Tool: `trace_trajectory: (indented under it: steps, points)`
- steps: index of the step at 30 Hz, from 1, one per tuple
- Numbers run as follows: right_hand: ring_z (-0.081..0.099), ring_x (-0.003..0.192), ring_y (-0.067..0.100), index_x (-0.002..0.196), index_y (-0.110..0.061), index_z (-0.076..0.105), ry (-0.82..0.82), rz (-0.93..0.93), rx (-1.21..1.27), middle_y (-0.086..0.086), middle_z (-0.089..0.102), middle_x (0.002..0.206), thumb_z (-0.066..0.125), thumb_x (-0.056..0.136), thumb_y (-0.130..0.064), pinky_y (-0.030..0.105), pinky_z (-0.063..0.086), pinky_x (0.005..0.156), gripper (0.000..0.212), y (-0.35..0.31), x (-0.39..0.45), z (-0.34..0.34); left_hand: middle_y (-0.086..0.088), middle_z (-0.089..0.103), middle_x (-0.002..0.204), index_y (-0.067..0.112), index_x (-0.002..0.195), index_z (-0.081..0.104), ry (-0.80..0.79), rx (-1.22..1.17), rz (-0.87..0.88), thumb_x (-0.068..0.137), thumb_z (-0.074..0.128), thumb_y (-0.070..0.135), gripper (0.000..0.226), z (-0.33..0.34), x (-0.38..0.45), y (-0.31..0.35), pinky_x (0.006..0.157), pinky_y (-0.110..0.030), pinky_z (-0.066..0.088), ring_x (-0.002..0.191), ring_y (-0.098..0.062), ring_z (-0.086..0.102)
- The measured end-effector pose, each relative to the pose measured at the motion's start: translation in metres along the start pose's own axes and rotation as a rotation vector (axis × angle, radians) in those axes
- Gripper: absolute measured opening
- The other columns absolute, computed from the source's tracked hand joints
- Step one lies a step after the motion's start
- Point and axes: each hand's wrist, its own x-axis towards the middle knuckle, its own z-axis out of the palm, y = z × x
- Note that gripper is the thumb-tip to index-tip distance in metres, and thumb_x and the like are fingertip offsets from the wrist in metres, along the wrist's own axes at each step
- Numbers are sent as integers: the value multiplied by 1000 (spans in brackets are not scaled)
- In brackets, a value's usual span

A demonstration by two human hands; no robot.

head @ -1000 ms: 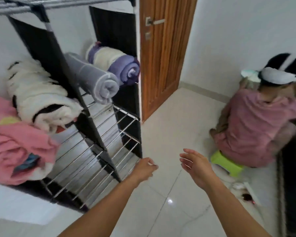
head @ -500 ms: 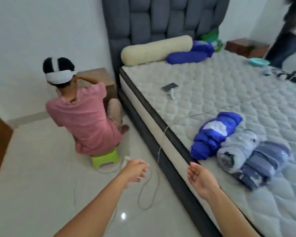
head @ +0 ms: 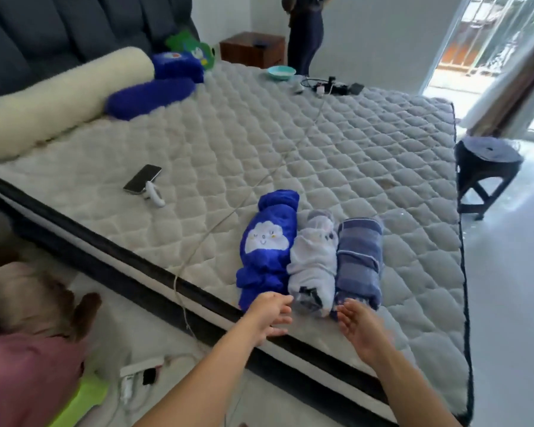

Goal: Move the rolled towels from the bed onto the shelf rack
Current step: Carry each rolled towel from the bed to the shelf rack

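A: Head view: both hands reach over the near edge of the bed (head: 367,167), the left hand (head: 270,315) and right hand (head: 359,326) spread open and holding nothing, just short of three rolled towels lying side by side.

B: Count them, taking the pale grey towel (head: 313,266) as the marker.

A: One pale grey roll in the middle. One blue towel with a cloud face (head: 267,245) touches it on the side toward the headboard. One striped blue towel (head: 359,257) touches it on the other side. That makes three towels, two hands, and no shelf rack in view.

B: What could go wrong?

A: The rolls press against each other, so lifting one by its end is likely to drag or loosen its neighbour. The blue one already looks bunched at its near end and may unroll if gripped there. A white cable (head: 228,215) runs across the mattress just beyond the blue roll and drops over the bed edge; a sweeping hand could snag it.

B: Anything else nearby?

A: One phone (head: 142,178) lies well apart from the grey roll, toward the headboard. One person in pink (head: 28,374) crouches on the floor beside the bed and could be in the way when the carrier turns away from the bed.
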Motion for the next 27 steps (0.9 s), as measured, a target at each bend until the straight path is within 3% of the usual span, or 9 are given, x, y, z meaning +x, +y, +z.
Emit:
trace_trajectory:
  steps: [5, 7, 10, 13, 15, 17, 20, 24, 27]
  points:
    - [47, 60, 17, 95, -7, 56, 227, -100, 21, 10, 54, 72, 46, 91, -1, 27, 38, 57, 13, -30, 31, -38, -13, 49, 129, 13, 133, 44, -181, 120, -191, 94, 54, 29, 43, 58, 39, 20, 101, -51, 42, 117, -27, 52]
    - [49, 66, 16, 90, -9, 55, 292, -112, -10, 13, 55, 84, 47, 91, -5, 28, 39, 59, 9, -41, 50, -53, -17, 37, 147, 13, 144, 33, -243, 176, -285, 94, 54, 34, 58, 79, 49, 31, 105, -54, 36, 134, -30, 41]
    - [52, 81, 21, 85, -11, 56, 272, -39, -107, 13, 56, 94, 57, 89, -19, 31, 42, 67, 9, -64, 89, -63, -22, 20, 156, 17, 152, 16, -278, 195, -459, 90, 55, 49, 80, 100, 74, 44, 108, -58, 33, 142, -34, 29]
    - [56, 82, 26, 105, -2, 63, 193, 46, -304, 15, 62, 92, 68, 78, -44, 39, 48, 71, 51, -76, 132, -72, -22, 10, 158, 21, 154, 8, -272, 160, -633, 83, 57, 60, 94, 119, 101, 38, 109, -63, 30, 144, -37, 24]
    - [61, 84, 26, 106, -3, 62, 181, 51, -400, 14, 65, 96, 72, 66, -58, 40, 52, 72, 70, -85, 153, -76, -19, 9, 160, 22, 154, 10, -272, 87, -679, 80, 59, 62, 97, 134, 114, 34, 108, -63, 31, 144, -37, 23]
    - [63, 88, 27, 109, -5, 58, 137, 79, -438, 13, 65, 103, 74, 65, -58, 40, 56, 72, 70, -98, 164, -72, -14, 16, 160, 21, 152, 18, -233, 27, -658, 81, 60, 60, 91, 152, 122, 36, 105, -62, 34, 143, -36, 26]
    - [61, 85, 22, 118, -6, 53, 29, 111, -337, 11, 62, 108, 77, 74, -40, 31, 50, 58, 60, -111, 181, -63, -9, 37, 151, 20, 145, 32, -147, -63, -629, 84, 61, 52, 75, 166, 133, 38, 105, -60, 36, 134, -35, 42]
    - [63, 95, 28, 118, -9, 54, -9, 186, -340, 11, 65, 110, 83, 63, -39, 33, 53, 62, 69, -115, 202, -57, -10, 47, 144, 16, 139, 40, -59, -88, -606, 90, 60, 40, 58, 173, 138, 34, 105, -50, 39, 127, -33, 50]
    - [65, 86, 26, 117, -8, 57, 22, 213, -344, 14, 67, 107, 80, 61, -33, 29, 49, 55, 65, -116, 210, -58, -11, 56, 131, 16, 135, 45, -36, -81, -584, 90, 58, 41, 52, 179, 136, 33, 99, -44, 43, 103, -28, 61]
